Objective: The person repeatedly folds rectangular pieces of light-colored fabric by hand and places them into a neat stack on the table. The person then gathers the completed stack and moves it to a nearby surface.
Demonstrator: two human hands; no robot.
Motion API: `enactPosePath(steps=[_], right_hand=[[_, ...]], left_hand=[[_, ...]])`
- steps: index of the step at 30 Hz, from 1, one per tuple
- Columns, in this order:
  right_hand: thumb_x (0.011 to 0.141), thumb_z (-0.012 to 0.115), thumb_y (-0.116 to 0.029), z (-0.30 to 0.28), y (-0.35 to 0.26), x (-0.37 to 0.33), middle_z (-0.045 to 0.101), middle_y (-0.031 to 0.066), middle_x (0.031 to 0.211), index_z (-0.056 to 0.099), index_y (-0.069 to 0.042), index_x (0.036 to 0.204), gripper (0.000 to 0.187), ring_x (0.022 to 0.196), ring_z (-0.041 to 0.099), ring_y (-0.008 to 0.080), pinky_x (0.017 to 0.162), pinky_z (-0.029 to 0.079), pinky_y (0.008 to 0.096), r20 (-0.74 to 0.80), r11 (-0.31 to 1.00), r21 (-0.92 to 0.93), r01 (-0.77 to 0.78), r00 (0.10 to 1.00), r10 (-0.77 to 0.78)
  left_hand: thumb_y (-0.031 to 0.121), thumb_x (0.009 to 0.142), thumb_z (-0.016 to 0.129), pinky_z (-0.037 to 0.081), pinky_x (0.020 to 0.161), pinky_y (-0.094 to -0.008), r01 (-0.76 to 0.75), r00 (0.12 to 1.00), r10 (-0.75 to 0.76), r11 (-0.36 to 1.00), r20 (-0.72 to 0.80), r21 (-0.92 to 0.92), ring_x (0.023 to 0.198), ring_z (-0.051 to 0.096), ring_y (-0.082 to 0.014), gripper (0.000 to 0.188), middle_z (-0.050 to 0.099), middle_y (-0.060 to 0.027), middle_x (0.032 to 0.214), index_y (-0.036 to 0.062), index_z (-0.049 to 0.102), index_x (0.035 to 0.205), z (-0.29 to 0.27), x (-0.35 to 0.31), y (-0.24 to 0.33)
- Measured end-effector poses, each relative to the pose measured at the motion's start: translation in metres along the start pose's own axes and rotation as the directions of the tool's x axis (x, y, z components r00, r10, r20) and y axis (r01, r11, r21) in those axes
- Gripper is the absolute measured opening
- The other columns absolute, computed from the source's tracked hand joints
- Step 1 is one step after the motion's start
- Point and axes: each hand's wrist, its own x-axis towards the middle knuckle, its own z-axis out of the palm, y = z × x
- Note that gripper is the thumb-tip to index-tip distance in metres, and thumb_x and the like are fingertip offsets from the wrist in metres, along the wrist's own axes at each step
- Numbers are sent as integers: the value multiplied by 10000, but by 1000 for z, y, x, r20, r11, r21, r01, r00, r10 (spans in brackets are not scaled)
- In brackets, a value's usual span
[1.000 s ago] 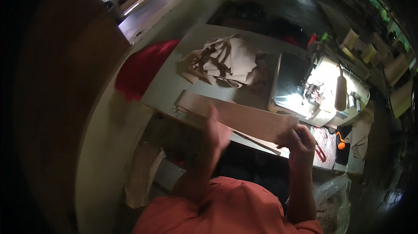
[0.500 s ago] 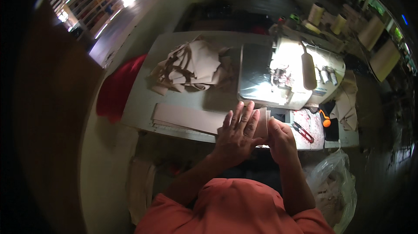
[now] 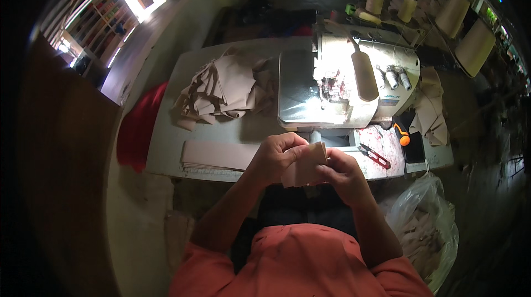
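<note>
Between my two hands, just off the table's front edge, is a folded beige fabric piece (image 3: 305, 166) with several layers showing along its edge. My left hand (image 3: 276, 157) grips its upper left side, thumb on the front and fingers curled. At the right side my right hand (image 3: 343, 174) pinches it between thumb and fingers. To the left of my left hand, a stack of long beige fabric strips (image 3: 218, 153) lies flat along the table's front edge. Behind the hands stands a brightly lit sewing machine (image 3: 395, 56) with a shiny metal plate (image 3: 298, 92) on its left.
A heap of crumpled beige fabric (image 3: 224, 84) covers the table's back left. Red thread snips (image 3: 375, 156) and an orange-and-black tool (image 3: 402, 135) lie right of my hands. A clear plastic bag of scraps (image 3: 426, 230) hangs at the front right. Thread cones (image 3: 474, 48) stand behind.
My left hand, earlier spread flat over the fabric, now has its fingers closed on it. The folded piece has come nearer to me and is tilted. The whole view has shifted slightly.
</note>
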Motion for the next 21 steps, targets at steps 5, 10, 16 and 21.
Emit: enactPosePath(steps=[5, 10, 16, 21], right_hand=[[817, 485, -67, 1, -3, 4, 545, 49, 744, 500, 28, 894, 123, 687, 567, 112, 592, 466, 213, -45, 999, 44, -10, 999, 12], [804, 504, -84, -11, 5, 30, 558, 101, 765, 484, 23, 875, 130, 645, 598, 175, 553, 477, 245, -101, 992, 121, -24, 994, 36], [800, 500, -28, -12, 31, 42, 563, 100, 772, 425, 33, 1014, 235, 620, 582, 131, 549, 465, 207, -290, 977, 162, 135, 953, -84], [815, 480, -30, -13, 30, 50, 569, 76, 743, 459, 30, 1043, 237, 622, 577, 118, 551, 453, 198, -368, 974, 130, 187, 921, -128]], left_hand=[[156, 782, 574, 397, 561, -201, -43, 988, 69, 983, -139, 180, 628, 469, -46, 148, 545, 2, 681, 10, 559, 760, 1, 8, 6], [94, 718, 610, 409, 542, -228, -204, 929, 341, 794, -142, 572, 584, 505, -104, 115, 552, -71, 662, 1, 559, 762, -6, 48, 6], [70, 710, 563, 431, 648, -338, -384, 855, 471, 293, 217, 876, 716, 518, -246, 129, 492, -101, 724, 48, 578, 836, -7, 68, -12], [69, 651, 570, 422, 641, -341, -380, 849, 517, 451, 110, 808, 714, 503, -260, 171, 488, -101, 738, 37, 527, 813, -8, 90, -12]])
